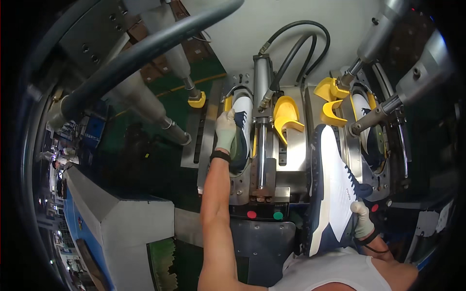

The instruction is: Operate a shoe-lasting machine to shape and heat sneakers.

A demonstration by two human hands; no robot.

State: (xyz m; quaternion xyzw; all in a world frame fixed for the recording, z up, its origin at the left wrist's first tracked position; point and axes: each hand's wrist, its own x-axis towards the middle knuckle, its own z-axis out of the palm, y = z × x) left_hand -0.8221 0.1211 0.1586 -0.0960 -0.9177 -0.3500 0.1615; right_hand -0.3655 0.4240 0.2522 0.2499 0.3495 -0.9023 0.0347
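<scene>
My right hand (363,220), in a pale glove, grips a white and navy sneaker (334,186) by its heel and collar. This sneaker is held up on its side in front of the machine, its dark studded sole facing left and its toe pointing away. Farther left, my gloved left hand (225,130) is closed at the side of another white and navy shoe (242,111), which lies in the left station of the machine. The fingertips there are partly hidden. A third shoe (373,138) sits in the right station, out of both hands' touch.
Yellow curved pads (287,116) stand between the stations, with more beside the right one. A metal cylinder (262,87) with black hoses rises in the middle. Thick piston arms (145,104) reach in from both sides. Red and green buttons (278,215) line the front panel.
</scene>
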